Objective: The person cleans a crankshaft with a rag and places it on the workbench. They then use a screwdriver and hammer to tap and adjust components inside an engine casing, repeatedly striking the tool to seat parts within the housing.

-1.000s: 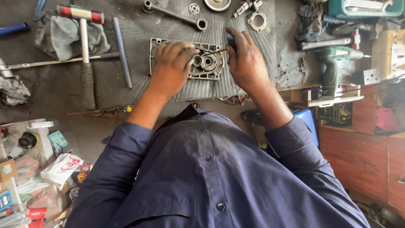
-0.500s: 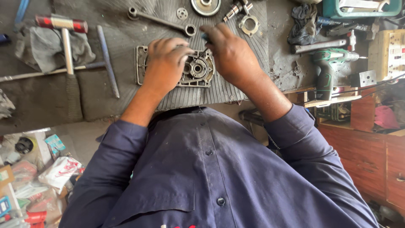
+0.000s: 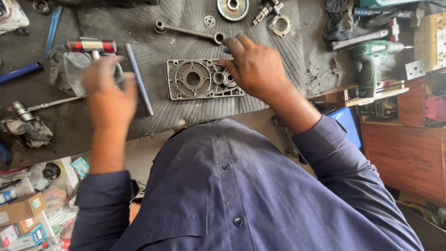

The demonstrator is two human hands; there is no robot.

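A grey cast metal cover plate [image 3: 193,79] with round bearing seats lies on a ribbed black mat [image 3: 134,23]. My right hand [image 3: 255,69] rests curled over its right end, fingertips on the small bearing holes. My left hand [image 3: 109,95], blurred by motion, is off to the left, over the handle of a hammer with a red head [image 3: 91,45] that lies on a grey rag [image 3: 62,69]. Whether its fingers are closed on the handle is not visible.
A thin steel rod [image 3: 139,79] lies between hammer and plate. Behind the plate are a long lever arm [image 3: 188,31], a toothed gear [image 3: 232,8] and small fittings. A green cordless drill [image 3: 371,60] sits at right. Small boxes [image 3: 23,218] lie below left.
My left hand has left the plate and swung left to the hammer. My right hand stays on the plate's right end. The camera view has shifted right.
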